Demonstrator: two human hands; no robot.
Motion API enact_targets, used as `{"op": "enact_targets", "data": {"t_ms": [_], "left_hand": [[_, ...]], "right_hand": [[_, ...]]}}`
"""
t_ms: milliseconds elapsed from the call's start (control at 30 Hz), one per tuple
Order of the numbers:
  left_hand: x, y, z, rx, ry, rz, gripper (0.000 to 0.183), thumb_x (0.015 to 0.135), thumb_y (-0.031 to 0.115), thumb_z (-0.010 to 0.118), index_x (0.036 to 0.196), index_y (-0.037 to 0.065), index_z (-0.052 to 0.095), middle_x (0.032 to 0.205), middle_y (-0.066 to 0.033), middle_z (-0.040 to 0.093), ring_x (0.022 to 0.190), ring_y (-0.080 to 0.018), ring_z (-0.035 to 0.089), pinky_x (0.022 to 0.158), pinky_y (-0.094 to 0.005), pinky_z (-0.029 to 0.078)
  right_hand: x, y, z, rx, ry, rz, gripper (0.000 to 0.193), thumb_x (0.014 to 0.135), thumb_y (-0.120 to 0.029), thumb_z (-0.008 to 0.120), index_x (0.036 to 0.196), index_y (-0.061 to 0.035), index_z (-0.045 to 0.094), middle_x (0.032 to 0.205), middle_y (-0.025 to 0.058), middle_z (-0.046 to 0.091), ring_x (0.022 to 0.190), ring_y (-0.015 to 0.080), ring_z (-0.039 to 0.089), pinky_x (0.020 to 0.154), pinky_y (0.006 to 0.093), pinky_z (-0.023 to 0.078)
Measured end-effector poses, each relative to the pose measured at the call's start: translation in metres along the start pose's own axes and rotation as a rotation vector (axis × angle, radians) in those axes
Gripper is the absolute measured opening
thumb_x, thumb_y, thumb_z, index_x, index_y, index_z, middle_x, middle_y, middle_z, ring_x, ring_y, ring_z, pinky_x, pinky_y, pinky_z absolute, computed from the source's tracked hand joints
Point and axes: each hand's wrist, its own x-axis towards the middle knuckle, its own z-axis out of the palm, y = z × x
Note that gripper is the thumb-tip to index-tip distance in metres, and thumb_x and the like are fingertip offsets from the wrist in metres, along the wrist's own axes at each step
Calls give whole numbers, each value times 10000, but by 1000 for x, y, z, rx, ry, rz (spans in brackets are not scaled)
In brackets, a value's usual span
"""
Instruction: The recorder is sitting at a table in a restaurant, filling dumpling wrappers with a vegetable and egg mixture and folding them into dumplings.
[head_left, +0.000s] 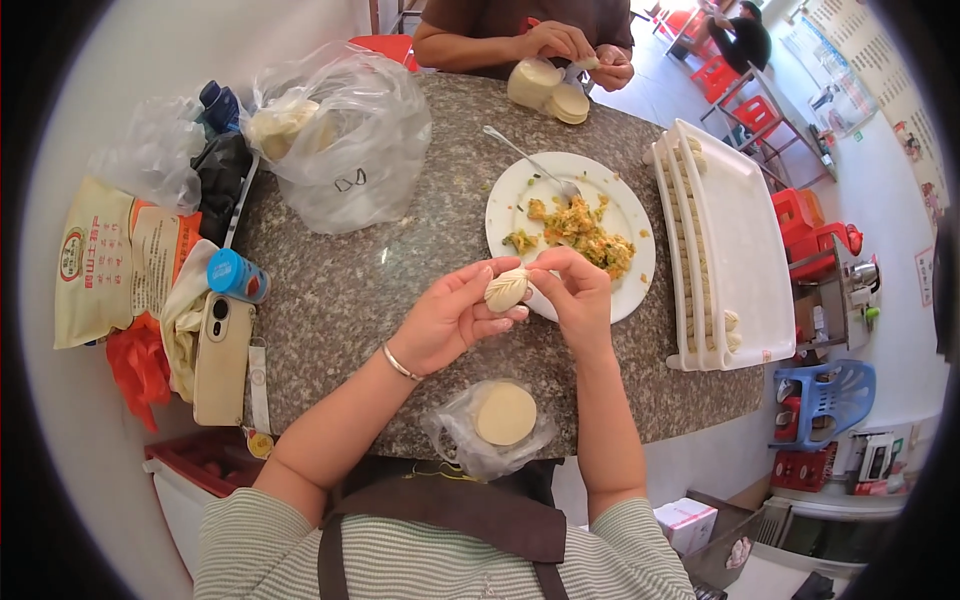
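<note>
A pale pleated dumpling [507,289] rests in the fingers of my left hand [445,318], its folded seam facing up. The fingers of my right hand [573,296] pinch the dumpling's right end. Just beyond my hands lies a white plate [504,200] of chopped orange, yellow and green filling [590,235], with a metal spoon [530,155] leaning on its far rim. Close to my body, a stack of round dough wrappers [505,413] sits on a clear plastic bag [450,432].
White trays [745,260] with rows of dumplings stand at right. Across the speckled stone table [450,130], another person's hands [580,52] work near stacked wrappers [568,103]. At left are a large clear bag [350,150], a blue-lidded container [240,276] and a phone [222,360].
</note>
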Motion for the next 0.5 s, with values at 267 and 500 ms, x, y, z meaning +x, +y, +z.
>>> {"op": "enact_targets", "data": {"t_ms": [267,500], "left_hand": [[5,-9,14,290,163,54,371,975,228,463,1291,32,450,1050,-60,619,893,-145,637,748,-273,545],[-6,-13,25,1109,-293,66,200,805,174,699,964,55,674,985,-58,627,861,-146,610,760,-289,517]], "right_hand": [[-6,-42,-9,-341,-194,60,380,688,-77,761,1041,-36,629,976,112,654,942,220,618,857,315,463],[-16,-94,-104,-638,294,-101,325,733,-3,700,1050,-22,628,1032,69,620,906,169,609,834,288,477]]}}
